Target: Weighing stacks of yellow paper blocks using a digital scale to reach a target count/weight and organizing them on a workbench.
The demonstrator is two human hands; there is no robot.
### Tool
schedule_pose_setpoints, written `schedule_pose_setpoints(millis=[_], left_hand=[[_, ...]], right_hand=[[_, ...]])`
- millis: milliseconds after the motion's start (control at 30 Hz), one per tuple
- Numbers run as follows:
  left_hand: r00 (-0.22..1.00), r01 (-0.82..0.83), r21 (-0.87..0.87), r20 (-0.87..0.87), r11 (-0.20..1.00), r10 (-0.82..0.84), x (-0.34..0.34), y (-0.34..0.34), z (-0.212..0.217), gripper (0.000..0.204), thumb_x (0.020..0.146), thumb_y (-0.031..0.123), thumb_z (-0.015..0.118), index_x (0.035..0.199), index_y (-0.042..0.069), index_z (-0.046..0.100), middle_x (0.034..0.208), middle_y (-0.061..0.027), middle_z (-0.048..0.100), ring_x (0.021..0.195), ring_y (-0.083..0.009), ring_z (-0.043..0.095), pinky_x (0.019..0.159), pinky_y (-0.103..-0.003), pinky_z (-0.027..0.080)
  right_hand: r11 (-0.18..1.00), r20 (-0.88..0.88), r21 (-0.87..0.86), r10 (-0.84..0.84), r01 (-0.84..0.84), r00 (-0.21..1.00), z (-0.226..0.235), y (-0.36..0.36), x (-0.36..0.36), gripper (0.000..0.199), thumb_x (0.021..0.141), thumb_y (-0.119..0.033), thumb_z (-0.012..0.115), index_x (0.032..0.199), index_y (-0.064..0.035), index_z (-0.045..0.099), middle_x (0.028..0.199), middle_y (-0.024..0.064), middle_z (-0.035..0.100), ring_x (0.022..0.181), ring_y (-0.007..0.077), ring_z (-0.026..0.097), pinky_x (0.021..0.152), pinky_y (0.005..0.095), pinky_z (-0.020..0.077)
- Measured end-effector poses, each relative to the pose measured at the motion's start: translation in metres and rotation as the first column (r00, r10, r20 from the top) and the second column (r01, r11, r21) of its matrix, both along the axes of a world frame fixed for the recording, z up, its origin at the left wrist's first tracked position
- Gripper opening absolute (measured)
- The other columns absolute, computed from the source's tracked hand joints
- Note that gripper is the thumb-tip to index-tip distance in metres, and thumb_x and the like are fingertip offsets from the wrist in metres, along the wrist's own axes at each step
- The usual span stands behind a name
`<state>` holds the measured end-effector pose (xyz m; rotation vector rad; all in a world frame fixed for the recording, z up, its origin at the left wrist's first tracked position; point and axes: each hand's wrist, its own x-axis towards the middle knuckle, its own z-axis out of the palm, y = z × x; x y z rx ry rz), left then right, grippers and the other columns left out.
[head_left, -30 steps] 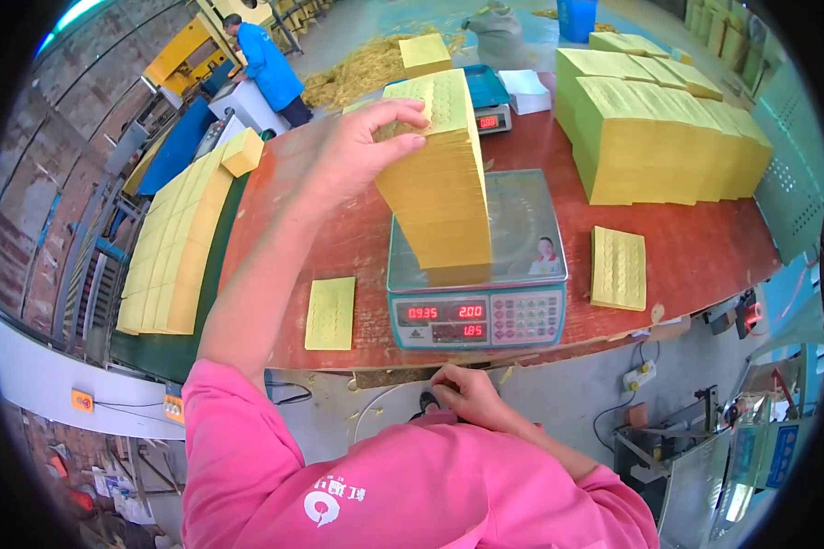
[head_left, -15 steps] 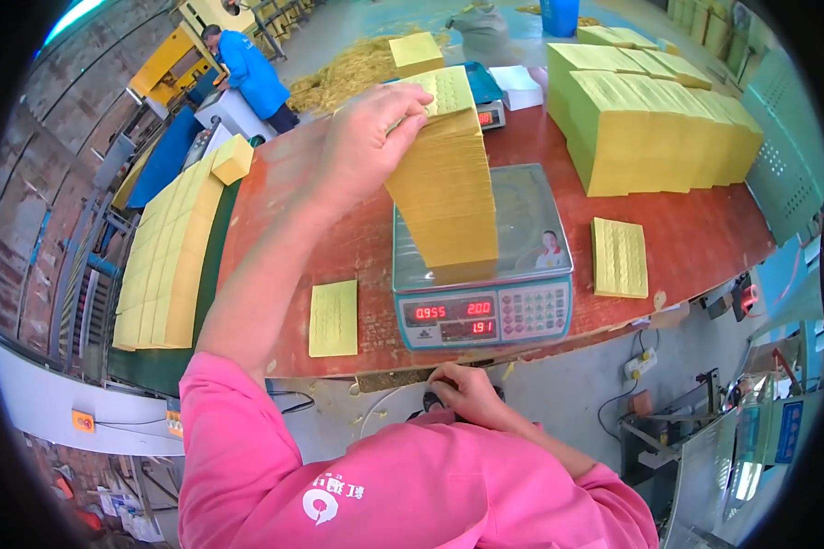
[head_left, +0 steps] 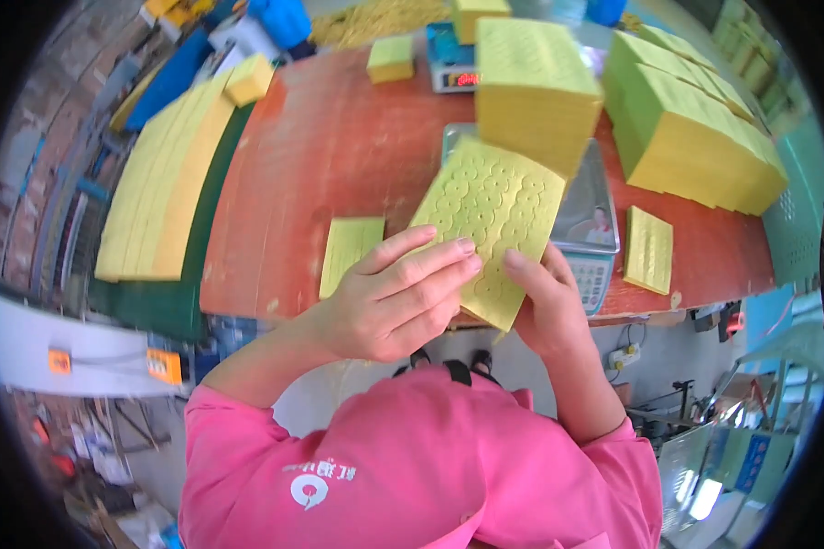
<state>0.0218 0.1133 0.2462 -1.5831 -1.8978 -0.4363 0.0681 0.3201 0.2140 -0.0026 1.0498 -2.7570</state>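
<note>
Both my hands hold a yellow sheet or thin sheaf of punched paper [head_left: 499, 206], tilted above the table's front edge. Rows of round cut-out marks cover its face. My right hand [head_left: 558, 306] grips its lower right edge, thumb on top and fingers behind. My left hand [head_left: 394, 297] is closed at its lower left edge, fingers laid over the face; its thumb is hidden. Just beyond is a tall stack of yellow paper [head_left: 536, 114] over the digital scale [head_left: 590, 206]. The stack's foot and the scale's display are hidden behind the held paper.
The red tabletop [head_left: 293, 174] carries small yellow bundles left [head_left: 350, 252] and right [head_left: 648, 252]. A long row of stacks [head_left: 696, 137] stands at right, another [head_left: 169, 183] at left. Farther back are a second scale [head_left: 450, 69] and a person in blue [head_left: 282, 18].
My left hand has left the top of the tall stack and come down toward me. My right hand has risen from my lap. Yellow paper is now between them, and my view has shifted.
</note>
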Motion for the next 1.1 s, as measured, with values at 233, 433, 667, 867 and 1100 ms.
schedule_pose_setpoints(millis=[233, 433, 667, 867, 1100], left_hand=[[-0.341, -0.735, 0.134, 0.774, 0.664, -0.534, 0.015, -0.078, -0.121, 0.04, 0.093, 0.021, 0.064, 0.123, -0.003, 0.053, 0.117, -0.01, 0.063, 0.106, -0.0151, 0.061, 0.089, -0.028, 0.048], [-0.385, -0.798, -0.049, 0.808, 0.601, -0.445, -0.006, -0.135, -0.169, 0.021, 0.092, 0.018, 0.064, 0.102, -0.001, 0.065, 0.091, -0.0026, 0.066, 0.082, -0.009, 0.062, 0.072, -0.025, 0.049], [-0.117, -0.786, -0.196, 0.979, 0.587, 0.17, -0.074, -0.159, -0.197, 0.014, 0.085, 0.012, 0.069, 0.08, 0.0, 0.064, 0.069, 0.0025, 0.056, 0.065, -0.0052, 0.046, 0.057, -0.026, 0.038], [-0.083, -0.767, -0.286, 0.932, 0.574, 0.354, -0.089, -0.156, -0.201, 0.015, 0.084, 0.012, 0.069, 0.081, -0.001, 0.064, 0.071, -0.0033, 0.061, 0.063, -0.0081, 0.05, 0.058, -0.028, 0.042], [0.071, -0.786, -0.207, 0.906, 0.582, 0.417, -0.09, -0.167, -0.234, 0.023, 0.082, 0.011, 0.069, 0.102, 0.002, 0.064, 0.076, -0.0129, 0.066, 0.067, -0.0234, 0.064, 0.064, -0.037, 0.05]], right_hand=[[0.896, 0.168, 0.386, 0.168, -0.222, 0.971, -0.083, -0.081, -0.014, 0.04, 0.092, -0.001, 0.05, 0.132, 0.0032, 0.048, 0.123, 0.0094, 0.06, 0.11, 0.0155, 0.057, 0.096, 0.031, 0.0456], [0.798, 0.233, 0.529, 0.19, -0.288, 0.954, -0.137, -0.127, -0.046, 0.025, 0.089, -0.004, 0.058, 0.112, 0.0057, 0.059, 0.096, 0.0072, 0.066, 0.074, 0.0096, 0.061, 0.061, 0.0255, 0.0516], [0.584, 0.124, 0.803, 0.036, -0.122, 0.992, -0.169, -0.15, -0.083, 0.022, 0.084, -0.008, 0.066, 0.101, 0.0054, 0.063, 0.072, 0.0067, 0.064, 0.06, 0.0118, 0.06, 0.056, 0.0274, 0.0507], [0.405, -0.011, 0.914, -0.046, 0.029, 0.999, -0.182, -0.158, -0.092, 0.04, 0.08, -0.01, 0.069, 0.116, 0.0019, 0.057, 0.073, 0.0131, 0.064, 0.066, 0.0216, 0.064, 0.065, 0.0345, 0.0516], [0.264, -0.136, 0.954, -0.052, 0.145, 0.989, -0.176, -0.168, -0.088, 0.067, 0.079, -0.01, 0.069, 0.139, -0.0024, 0.04, 0.083, 0.0203, 0.067, 0.078, 0.034, 0.068, 0.069, 0.0421, 0.0536]])
